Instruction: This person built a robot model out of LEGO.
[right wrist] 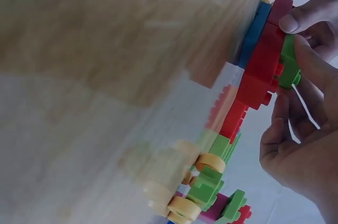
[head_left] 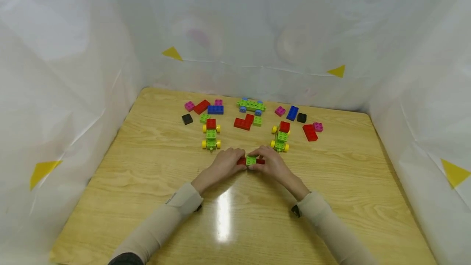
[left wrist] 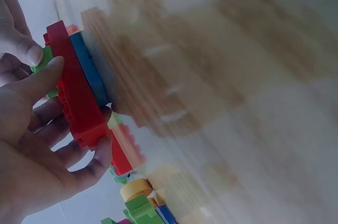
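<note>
The green brick [right wrist: 289, 63] sits on the red piece [right wrist: 261, 49] between your hands, above a blue piece [right wrist: 253, 36]. Your left hand [head_left: 226, 162] grips the red piece; your right [head_left: 273, 165] pinches the green brick. Best brace below and press squarely. Just beyond your right hand stands a yellow-wheeled car [head_left: 282, 136].

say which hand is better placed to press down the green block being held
Probably the right hand: its thumb is already on the green block, while the left hand grips the red layer beneath and could steady it.
</note>
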Demonstrator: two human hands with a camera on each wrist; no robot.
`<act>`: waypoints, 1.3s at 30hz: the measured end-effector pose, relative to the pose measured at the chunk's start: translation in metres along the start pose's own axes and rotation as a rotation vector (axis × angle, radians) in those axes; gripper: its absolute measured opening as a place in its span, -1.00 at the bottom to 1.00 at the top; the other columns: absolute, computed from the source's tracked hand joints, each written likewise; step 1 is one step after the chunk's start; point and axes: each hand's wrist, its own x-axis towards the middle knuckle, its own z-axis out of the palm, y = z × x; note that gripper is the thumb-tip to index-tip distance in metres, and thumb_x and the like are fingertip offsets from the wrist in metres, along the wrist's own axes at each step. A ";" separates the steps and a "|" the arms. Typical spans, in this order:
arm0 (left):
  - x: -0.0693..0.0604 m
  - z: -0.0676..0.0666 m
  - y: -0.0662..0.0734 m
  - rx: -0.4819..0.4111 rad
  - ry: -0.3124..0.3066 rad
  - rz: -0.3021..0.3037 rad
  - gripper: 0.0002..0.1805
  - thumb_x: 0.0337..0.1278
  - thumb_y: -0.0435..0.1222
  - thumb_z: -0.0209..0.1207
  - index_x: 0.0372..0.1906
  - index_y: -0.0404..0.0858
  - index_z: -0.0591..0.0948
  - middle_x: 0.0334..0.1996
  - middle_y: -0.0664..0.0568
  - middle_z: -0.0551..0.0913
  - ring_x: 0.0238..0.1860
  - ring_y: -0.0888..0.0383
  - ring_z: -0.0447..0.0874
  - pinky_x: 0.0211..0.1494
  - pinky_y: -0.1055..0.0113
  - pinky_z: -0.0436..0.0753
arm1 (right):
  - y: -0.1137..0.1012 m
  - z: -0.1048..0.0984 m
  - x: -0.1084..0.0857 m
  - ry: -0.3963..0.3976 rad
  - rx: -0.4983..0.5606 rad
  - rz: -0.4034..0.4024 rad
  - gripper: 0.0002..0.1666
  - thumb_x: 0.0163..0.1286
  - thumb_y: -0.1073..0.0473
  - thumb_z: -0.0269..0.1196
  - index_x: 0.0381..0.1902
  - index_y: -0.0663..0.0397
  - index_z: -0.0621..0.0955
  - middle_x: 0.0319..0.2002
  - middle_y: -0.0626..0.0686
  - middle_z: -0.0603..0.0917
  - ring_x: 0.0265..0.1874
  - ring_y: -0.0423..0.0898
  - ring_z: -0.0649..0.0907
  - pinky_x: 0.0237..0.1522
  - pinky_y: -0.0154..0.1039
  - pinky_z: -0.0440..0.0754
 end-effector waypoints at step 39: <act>0.001 -0.101 -0.102 -0.051 0.277 -0.249 -0.59 0.29 -0.39 0.15 0.21 -0.38 0.49 0.08 -0.23 0.52 -0.06 -0.12 0.59 -0.06 0.02 0.60 | 0.000 0.008 -0.006 -0.001 0.070 0.111 -0.56 0.20 0.06 0.40 0.01 0.07 0.64 -0.16 -0.03 0.59 -0.17 -0.11 0.51 -0.09 -0.13 0.48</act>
